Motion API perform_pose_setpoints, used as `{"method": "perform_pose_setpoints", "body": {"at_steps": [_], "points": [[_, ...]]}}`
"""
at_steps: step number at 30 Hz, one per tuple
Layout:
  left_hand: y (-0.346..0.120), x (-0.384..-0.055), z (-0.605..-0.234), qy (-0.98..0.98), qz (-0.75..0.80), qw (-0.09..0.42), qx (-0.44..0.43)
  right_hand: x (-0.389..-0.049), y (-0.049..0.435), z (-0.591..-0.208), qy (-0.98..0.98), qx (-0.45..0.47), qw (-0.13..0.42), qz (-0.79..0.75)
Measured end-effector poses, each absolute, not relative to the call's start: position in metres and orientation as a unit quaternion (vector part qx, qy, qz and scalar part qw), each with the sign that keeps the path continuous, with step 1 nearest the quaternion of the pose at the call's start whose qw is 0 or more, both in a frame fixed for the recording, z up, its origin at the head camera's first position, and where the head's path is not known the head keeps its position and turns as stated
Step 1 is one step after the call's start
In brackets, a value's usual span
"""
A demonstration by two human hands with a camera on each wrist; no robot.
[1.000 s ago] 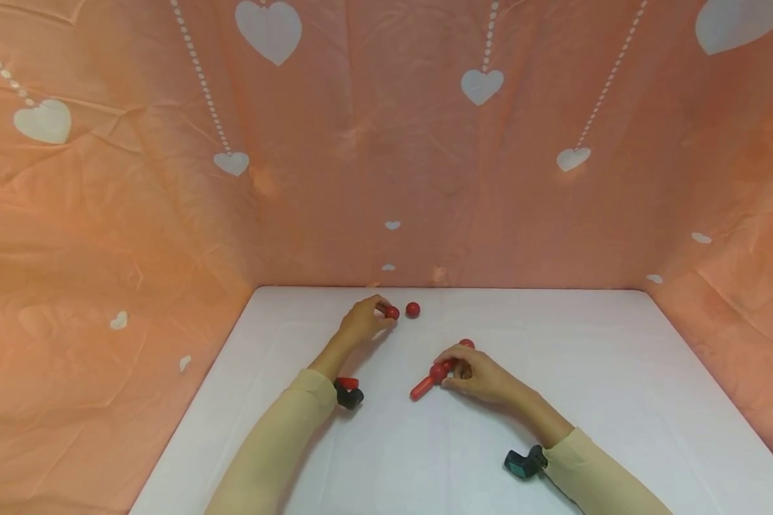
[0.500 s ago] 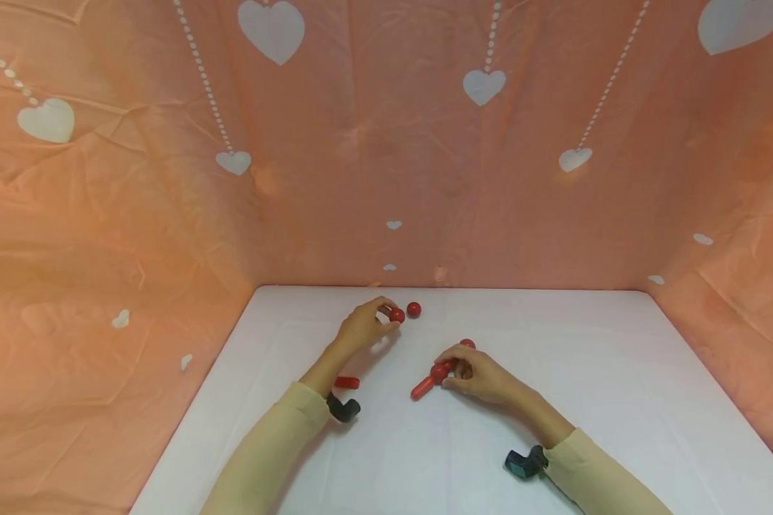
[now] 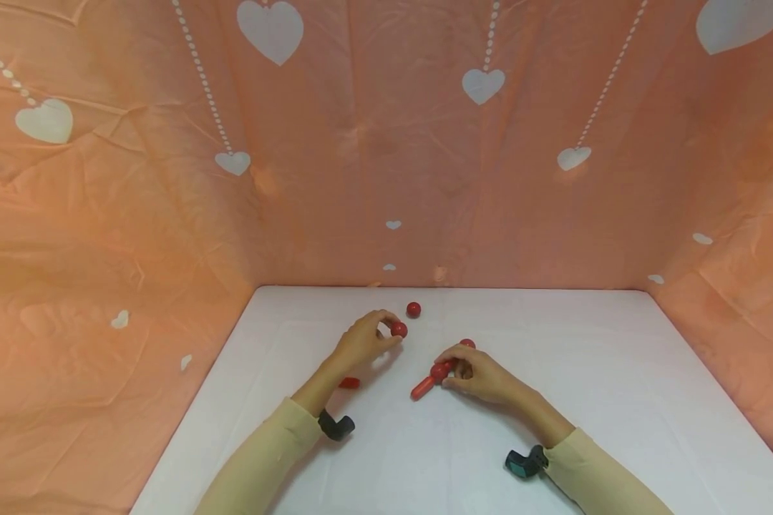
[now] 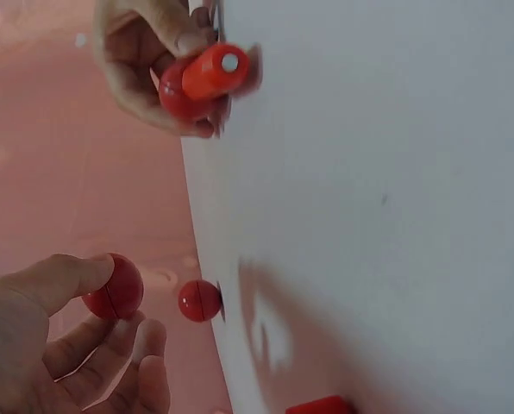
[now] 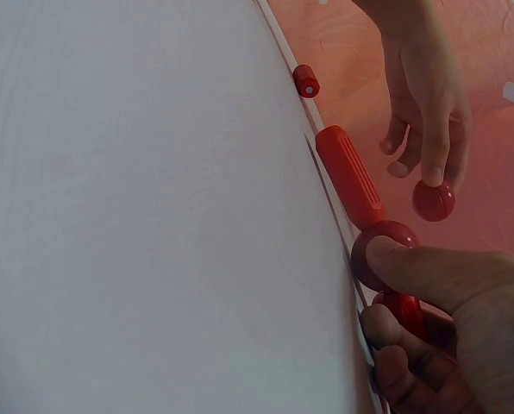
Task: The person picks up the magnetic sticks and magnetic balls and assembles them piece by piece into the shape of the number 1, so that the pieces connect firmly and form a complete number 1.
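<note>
My left hand (image 3: 363,342) pinches a red ball (image 3: 399,329) between thumb and fingers, raised off the white table; a thin seam runs round the ball in the left wrist view. My right hand (image 3: 486,377) grips a chain of red rods and balls low over the table. Its thumb presses a middle ball (image 5: 384,255). From that ball a ribbed red rod (image 5: 350,175) points toward the near left, with a pale round dot on its end in the left wrist view. Another ball (image 3: 467,343) shows at the chain's far end, and fingers partly hide the rod between.
A loose red ball (image 3: 414,310) lies near the back edge of the white table (image 3: 586,357). Under the left forearm sits a loose red rod (image 3: 350,383), partly covered. Orange cloth (image 3: 373,143) with white hearts encloses the back and sides.
My left hand has drawn its ball toward me and slightly right, away from the loose ball at the back. The right hand and its chain stay in place.
</note>
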State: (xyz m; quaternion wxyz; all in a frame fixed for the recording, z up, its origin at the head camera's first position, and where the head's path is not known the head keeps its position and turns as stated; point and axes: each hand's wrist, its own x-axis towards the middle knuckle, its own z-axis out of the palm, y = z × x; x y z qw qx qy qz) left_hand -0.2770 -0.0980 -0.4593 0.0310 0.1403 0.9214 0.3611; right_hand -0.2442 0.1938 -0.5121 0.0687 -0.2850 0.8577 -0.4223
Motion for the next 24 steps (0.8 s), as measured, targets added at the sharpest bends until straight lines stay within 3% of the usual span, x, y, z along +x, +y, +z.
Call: {"method": "perform_pose_setpoints", "body": {"at_steps": [24], "points": [[-0.108,-0.240,-0.471,0.918,0.345,0.046,0.189,-0.245,0.195,-0.513,0.860,-0.286,0.063,-0.418]]}}
